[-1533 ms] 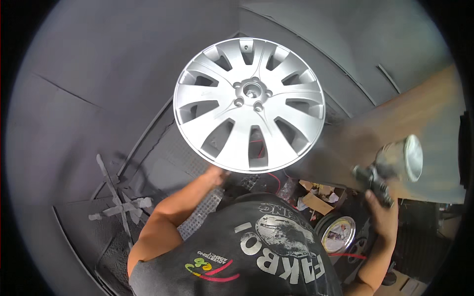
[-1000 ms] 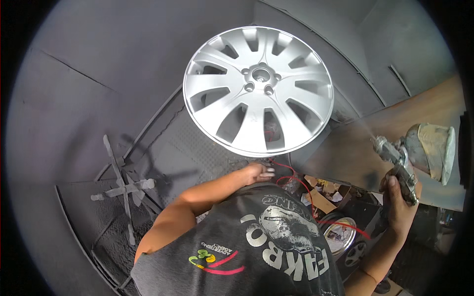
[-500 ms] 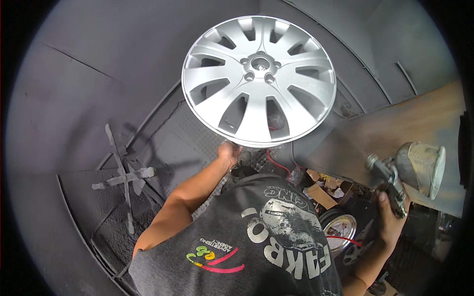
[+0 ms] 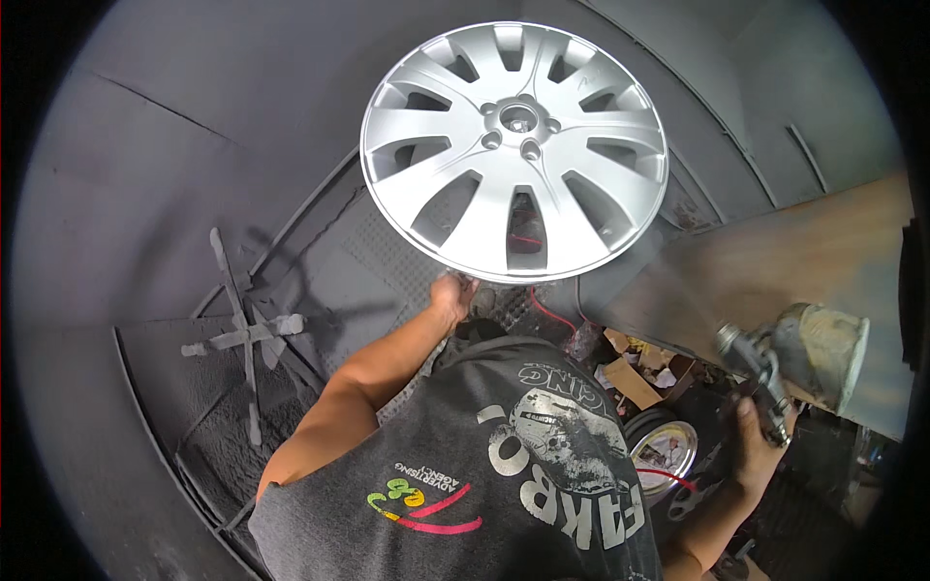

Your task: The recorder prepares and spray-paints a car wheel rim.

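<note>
A silver alloy wheel rim, with wide spokes and a ring of bolt holes, is held up in front of me. My left hand is at its near lower edge, fingers curled in under the rim. What they close on is hidden beneath it. On the right, my right hand is wrapped round a spray gun with a large taped cup. The gun's nozzle points up and left towards the rim, a gap apart from it. Faint mist hangs between the two.
A paint-crusted cross-shaped stand is at left by the grey wall. A brown board rises behind the gun. Below it lie an open cardboard box, another wheel and a red hose.
The wheel rim has turned clockwise and appears slightly higher and further right. My right hand and the spray gun are a little lower. The left hand stays under the rim's near edge.
</note>
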